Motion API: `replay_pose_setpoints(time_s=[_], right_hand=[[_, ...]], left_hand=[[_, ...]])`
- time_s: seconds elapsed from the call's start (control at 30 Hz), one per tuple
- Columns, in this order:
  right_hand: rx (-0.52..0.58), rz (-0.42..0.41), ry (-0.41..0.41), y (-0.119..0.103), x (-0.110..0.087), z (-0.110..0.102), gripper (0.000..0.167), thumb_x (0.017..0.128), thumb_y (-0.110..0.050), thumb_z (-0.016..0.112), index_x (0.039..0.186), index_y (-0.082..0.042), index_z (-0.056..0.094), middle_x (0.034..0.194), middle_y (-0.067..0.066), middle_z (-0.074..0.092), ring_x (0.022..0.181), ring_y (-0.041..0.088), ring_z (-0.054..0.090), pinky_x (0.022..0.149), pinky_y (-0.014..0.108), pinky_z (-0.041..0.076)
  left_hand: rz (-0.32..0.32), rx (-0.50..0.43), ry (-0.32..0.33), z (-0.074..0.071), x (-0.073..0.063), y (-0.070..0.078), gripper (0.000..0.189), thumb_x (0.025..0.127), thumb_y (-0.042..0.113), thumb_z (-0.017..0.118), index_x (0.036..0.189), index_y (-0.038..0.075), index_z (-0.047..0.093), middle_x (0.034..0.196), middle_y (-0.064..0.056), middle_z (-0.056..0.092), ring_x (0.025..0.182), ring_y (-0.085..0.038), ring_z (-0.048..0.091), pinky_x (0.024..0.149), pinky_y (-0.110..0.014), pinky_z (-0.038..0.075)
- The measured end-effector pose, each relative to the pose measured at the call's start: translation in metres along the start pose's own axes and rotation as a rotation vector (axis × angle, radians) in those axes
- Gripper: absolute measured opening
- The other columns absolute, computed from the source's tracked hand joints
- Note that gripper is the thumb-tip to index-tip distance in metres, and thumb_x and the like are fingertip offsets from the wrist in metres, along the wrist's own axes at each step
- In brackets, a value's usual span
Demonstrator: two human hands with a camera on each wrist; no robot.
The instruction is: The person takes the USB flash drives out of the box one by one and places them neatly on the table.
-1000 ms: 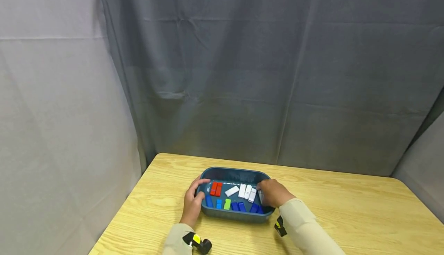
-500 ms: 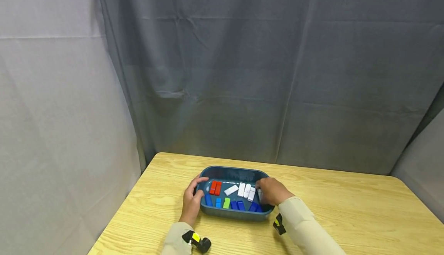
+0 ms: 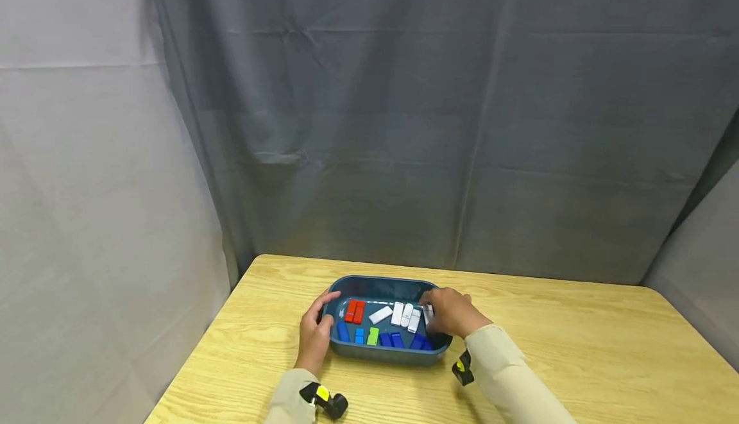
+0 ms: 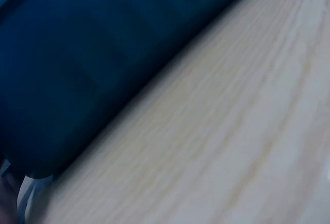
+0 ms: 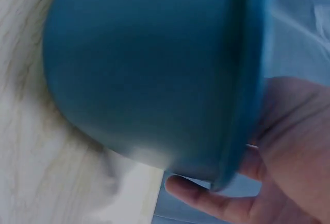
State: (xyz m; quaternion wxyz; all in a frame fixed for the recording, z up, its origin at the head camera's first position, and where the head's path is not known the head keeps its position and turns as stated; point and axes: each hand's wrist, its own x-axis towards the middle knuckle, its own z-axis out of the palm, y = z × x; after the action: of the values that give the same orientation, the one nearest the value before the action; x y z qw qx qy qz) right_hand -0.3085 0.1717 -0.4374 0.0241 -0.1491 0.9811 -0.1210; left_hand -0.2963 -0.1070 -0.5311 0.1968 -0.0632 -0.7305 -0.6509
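Slightly higher than before — right grip [image 3: 455, 312] pinching a white block [image 3: 428, 315], left grip [image 3: 314, 337] clasping the tray [image 3: 387, 353].

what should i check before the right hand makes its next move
1. Bin on the table: ok.
2. Left hand holding the bin: ok, at its left end.
3. Right hand at the bin's right end: ok.
4. Firm pinch on the rightmost white piece: cannot tell, the hand partly hides it.
5. White pieces aligned: not ok, the leftmost white piece lies slanted.
6. Red pieces side by side: ok.
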Motion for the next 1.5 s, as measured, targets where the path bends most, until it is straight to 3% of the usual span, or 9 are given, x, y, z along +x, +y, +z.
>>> replay_pose_setpoints(time_s=[0.13, 0.27, 0.5, 0.63, 0.9, 1.07, 1.17, 1.5], right_hand=[[0.026, -0.005, 0.031, -0.003, -0.007, -0.007, 0.044, 0.068, -0.016, 0.085, 0.110, -0.011, 0.071, 0.105, 0.009, 0.069, 0.090, 0.024, 0.061, 0.072, 0.049, 0.040], [0.078, -0.032, 0.073, -0.006, -0.015, -0.017, 0.047, 0.068, -0.013, 0.085, 0.112, -0.008, 0.069, 0.112, 0.011, 0.068, 0.100, 0.029, 0.062, 0.079, 0.055, 0.044], [0.222, -0.092, 0.152, -0.001, -0.026, -0.029, 0.047, 0.070, -0.008, 0.083, 0.114, -0.006, 0.068, 0.115, 0.009, 0.066, 0.098, 0.029, 0.063, 0.082, 0.044, 0.051], [0.252, -0.136, 0.196, 0.008, -0.032, -0.030, 0.047, 0.072, -0.008, 0.082, 0.116, -0.004, 0.066, 0.115, 0.009, 0.066, 0.095, 0.028, 0.064, 0.079, 0.043, 0.052], [0.277, -0.111, 0.217, 0.039, -0.049, -0.025, 0.049, 0.073, -0.005, 0.080, 0.120, -0.003, 0.064, 0.119, 0.014, 0.063, 0.094, 0.030, 0.065, 0.076, 0.042, 0.053], [0.323, -0.028, 0.192, 0.060, -0.063, -0.020, 0.050, 0.076, -0.002, 0.077, 0.123, -0.003, 0.061, 0.122, 0.017, 0.060, 0.093, 0.030, 0.065, 0.071, 0.038, 0.054], [0.355, 0.014, 0.181, 0.071, -0.070, -0.017, 0.051, 0.077, -0.001, 0.076, 0.125, -0.002, 0.060, 0.123, 0.019, 0.058, 0.092, 0.029, 0.065, 0.068, 0.036, 0.053], [0.412, 0.098, 0.192, 0.097, -0.083, -0.004, 0.052, 0.076, 0.004, 0.072, 0.126, 0.002, 0.057, 0.125, 0.024, 0.054, 0.091, 0.030, 0.064, 0.063, 0.035, 0.052]], left_hand=[[-0.002, 0.002, 0.017, -0.004, 0.002, 0.001, 0.046, 0.081, -0.008, 0.046, 0.119, 0.008, 0.067, 0.140, -0.005, 0.053, 0.134, -0.022, 0.042, 0.109, -0.039, 0.029], [-0.022, -0.013, 0.018, -0.010, 0.005, 0.004, 0.047, 0.082, -0.010, 0.045, 0.121, 0.006, 0.066, 0.140, -0.007, 0.052, 0.135, -0.023, 0.041, 0.106, -0.027, 0.032], [-0.001, -0.015, 0.003, -0.025, 0.003, 0.033, 0.046, 0.078, -0.014, 0.045, 0.120, -0.005, 0.062, 0.138, -0.020, 0.052, 0.134, -0.032, 0.042, 0.100, -0.016, 0.033], [0.000, -0.012, 0.011, -0.031, 0.001, 0.035, 0.046, 0.078, -0.014, 0.044, 0.120, -0.006, 0.062, 0.138, -0.021, 0.051, 0.133, -0.033, 0.042, 0.096, -0.012, 0.034], [-0.006, -0.031, 0.013, -0.039, 0.003, 0.019, 0.048, 0.078, -0.014, 0.044, 0.120, -0.002, 0.063, 0.139, -0.018, 0.052, 0.134, -0.029, 0.042, 0.087, -0.017, 0.035], [-0.011, -0.030, 0.023, -0.037, 0.005, 0.010, 0.047, 0.079, -0.014, 0.044, 0.119, -0.002, 0.064, 0.138, -0.017, 0.053, 0.133, -0.030, 0.043, 0.086, -0.015, 0.036], [-0.006, -0.037, 0.036, -0.036, 0.008, -0.004, 0.047, 0.079, -0.014, 0.044, 0.120, -0.001, 0.064, 0.137, -0.012, 0.054, 0.133, -0.027, 0.043, 0.090, -0.017, 0.036], [-0.027, -0.025, 0.040, -0.041, 0.007, -0.006, 0.049, 0.078, -0.011, 0.045, 0.119, 0.006, 0.067, 0.138, -0.008, 0.054, 0.133, -0.022, 0.043, 0.094, -0.011, 0.034]])
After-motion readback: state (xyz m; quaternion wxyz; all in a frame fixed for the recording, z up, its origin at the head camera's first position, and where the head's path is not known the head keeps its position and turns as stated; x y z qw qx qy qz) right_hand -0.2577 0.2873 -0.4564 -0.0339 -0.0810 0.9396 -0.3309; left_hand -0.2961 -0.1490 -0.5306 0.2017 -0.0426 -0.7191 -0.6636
